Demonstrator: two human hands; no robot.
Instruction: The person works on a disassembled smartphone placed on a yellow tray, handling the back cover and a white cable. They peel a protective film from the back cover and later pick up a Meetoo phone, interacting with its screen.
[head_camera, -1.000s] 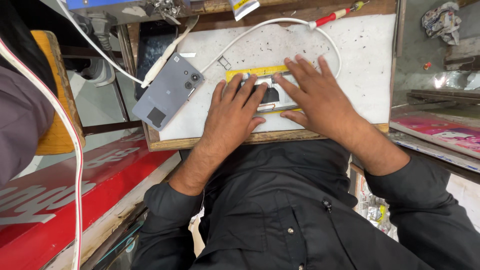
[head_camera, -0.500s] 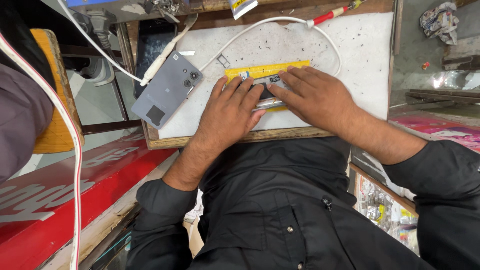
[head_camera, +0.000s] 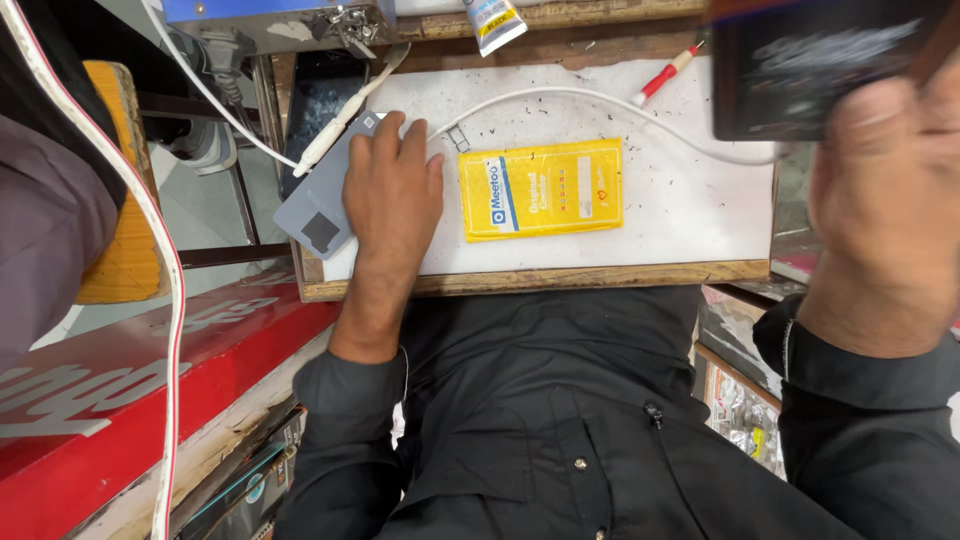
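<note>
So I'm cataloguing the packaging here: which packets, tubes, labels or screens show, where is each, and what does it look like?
Yellow packet: flat rectangle lying mid white board, blue band at its left end.
Tube: top edge, white with a yellow band, tip pointing down.
Grey phone: back up, on the board's left edge under the left hand.
Dark slab: top right, blurred, held by the right hand; possibly a screen.
Red panel: lower left, pale lettering.

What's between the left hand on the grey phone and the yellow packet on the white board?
Head view: a small metal clip lies between the left hand and the yellow packet; otherwise bare white board.
</note>
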